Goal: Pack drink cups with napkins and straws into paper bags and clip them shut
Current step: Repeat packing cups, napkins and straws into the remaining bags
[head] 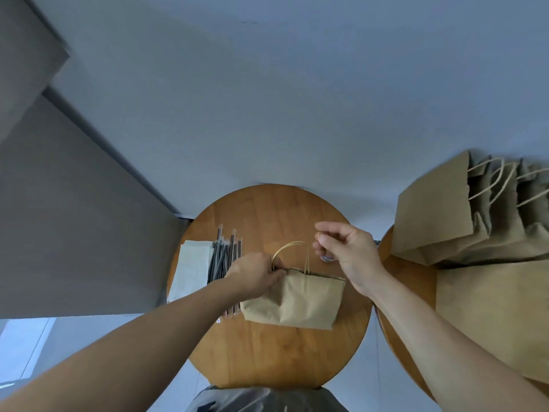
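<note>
Lower centre of the frame: a brown paper bag [297, 298] lies on the round wooden table [267, 358]. The left hand [255, 273] grips its top left corner beside the handle. The right hand [347, 251] hovers off the bag's upper right corner, fingers curled, pinching a small item [319, 235] too blurred to name. Wrapped straws [225, 257] and napkins [191, 269] lie left of the bag.

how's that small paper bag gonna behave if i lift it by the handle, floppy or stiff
Probably floppy: the paper bag shows creases and sits slumped on the table. Likely light, since the left hand grips it by one top corner alone. The thin handle stands in an arch, so it should keep its loop.
</note>
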Demonstrator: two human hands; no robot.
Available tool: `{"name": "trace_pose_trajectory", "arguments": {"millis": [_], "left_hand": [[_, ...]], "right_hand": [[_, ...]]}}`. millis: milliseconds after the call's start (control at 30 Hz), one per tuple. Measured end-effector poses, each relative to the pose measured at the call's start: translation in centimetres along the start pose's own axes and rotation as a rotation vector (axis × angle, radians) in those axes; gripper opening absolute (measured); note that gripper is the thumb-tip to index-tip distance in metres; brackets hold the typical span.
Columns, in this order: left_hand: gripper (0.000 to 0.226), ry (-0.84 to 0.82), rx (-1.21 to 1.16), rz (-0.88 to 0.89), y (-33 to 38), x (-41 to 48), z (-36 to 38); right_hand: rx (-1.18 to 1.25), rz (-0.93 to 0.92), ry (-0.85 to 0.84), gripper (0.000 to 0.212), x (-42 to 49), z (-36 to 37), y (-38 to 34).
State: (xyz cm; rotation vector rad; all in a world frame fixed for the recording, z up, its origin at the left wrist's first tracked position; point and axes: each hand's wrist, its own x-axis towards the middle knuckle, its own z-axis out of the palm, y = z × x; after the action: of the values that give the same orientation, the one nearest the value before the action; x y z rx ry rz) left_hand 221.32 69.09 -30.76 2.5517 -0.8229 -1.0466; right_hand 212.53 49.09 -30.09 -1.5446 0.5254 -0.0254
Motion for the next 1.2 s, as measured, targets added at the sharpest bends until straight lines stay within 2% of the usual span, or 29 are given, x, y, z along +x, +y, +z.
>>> {"name": "trace_pose_trajectory", "arguments": {"millis": [267, 433, 600, 833, 967, 1100, 1200], "left_hand": [[0.023, 0.036, 0.037, 0.008, 0.0, -0.9, -0.6], [0.023, 0.041, 0.032, 0.021, -0.2, -1.5, -0.3], [0.024, 0.045, 0.041, 0.04, -0.3, -1.7, -0.2], [0.027, 0.077, 0.076, 0.021, -0.5, -1.7, 0.3], [0.027, 0.079, 0.077, 0.038, -0.4, -1.9, 0.4], [0.034, 0.093, 0.143, 0.038, -0.1, -2.1, 0.8], [0.04, 0.134, 0.175, 0.039, -0.1, -2.4, 1.5]], "right_hand": [[0.133, 0.101, 0.041, 0.006, -4.1, 2.5, -2.2], [0.057, 0.112, 0.087, 0.009, -5.9, 3.8, -2.0], [-0.18, 0.069, 0.068, 0.019, -6.5, 5.1, -1.3], [-0.574, -0.127, 0.136, 0.012, -6.1, 5.6, -1.2], [-0.82, -0.333, 0.012, 0.004, -6.0, 5.3, -0.7], [-1.074, -0.38, -0.207, 0.019, -5.9, 5.0, -0.6], [-1.071, -0.433, -0.26, 0.029, -5.5, 5.1, -1.1]]}}
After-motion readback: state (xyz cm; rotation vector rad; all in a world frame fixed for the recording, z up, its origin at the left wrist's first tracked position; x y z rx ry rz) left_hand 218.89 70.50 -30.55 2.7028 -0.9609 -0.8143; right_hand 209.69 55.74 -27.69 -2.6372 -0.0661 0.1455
